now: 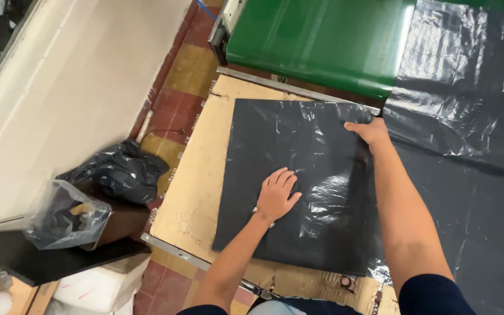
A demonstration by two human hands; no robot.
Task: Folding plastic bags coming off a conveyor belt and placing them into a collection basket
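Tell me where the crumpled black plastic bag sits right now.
The crumpled black plastic bag lies left of the wooden table, on the tiled floor.

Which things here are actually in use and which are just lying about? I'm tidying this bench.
In use:
left hand flat on the folded black plastic sheet
right hand at the sheet's far corner
wooden table beneath

Lying about:
crumpled black bag
clear bag
green conveyor belt
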